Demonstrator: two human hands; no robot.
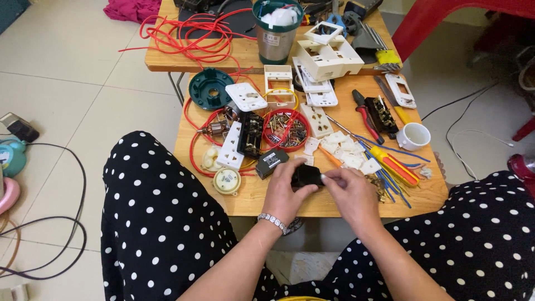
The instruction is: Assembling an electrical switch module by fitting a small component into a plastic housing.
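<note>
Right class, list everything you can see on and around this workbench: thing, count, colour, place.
Small black plastic block: one, black, held in both hands.
Round red tray of screws: one, red, table centre.
Coiled red wire: one bundle, red, far table.
White plastic socket plates: several, white, table back.
Red-handled pliers: one, right of centre.
White ceramic cup: one, table right.
Steel cylinder container: one, far table.
Left hand: gripping block.
Right hand: pinching block.
</note>
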